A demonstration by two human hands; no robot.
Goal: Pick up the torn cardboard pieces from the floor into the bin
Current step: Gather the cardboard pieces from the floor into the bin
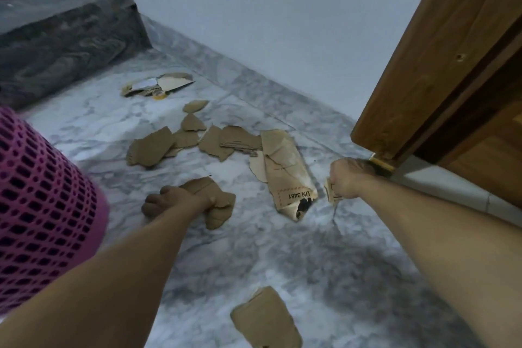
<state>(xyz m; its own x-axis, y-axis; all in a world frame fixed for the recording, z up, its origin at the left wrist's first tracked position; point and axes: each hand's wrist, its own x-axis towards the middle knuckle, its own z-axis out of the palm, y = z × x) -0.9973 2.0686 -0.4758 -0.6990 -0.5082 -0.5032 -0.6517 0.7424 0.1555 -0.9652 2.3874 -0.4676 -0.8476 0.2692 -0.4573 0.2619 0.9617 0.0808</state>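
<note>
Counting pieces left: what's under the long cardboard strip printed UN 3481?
A paler torn piece pokes out from under the strip's left edge; marble floor surrounds it. Anything fully beneath stays hidden.

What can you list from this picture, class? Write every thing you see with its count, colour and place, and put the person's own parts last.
bin: one, pink mesh, at the left edge.
held cardboard pieces: a few, brown, in the left hand.
small cardboard scrap: one, pale brown, in the right hand.
printed cardboard piece: one, brown, marked UN 3481, on the floor between the hands.
cardboard cluster: several, brown, on the floor beyond the hands.
far cardboard pile: a few, brown and white, near the step.
near cardboard piece: one, brown, at the bottom centre.
floor: grey-white marble.
step: one, dark grey, top left.
wall: pale blue-white.
door: one, brown wood, right.
left hand: grips cardboard.
right hand: grips the scrap.
</note>
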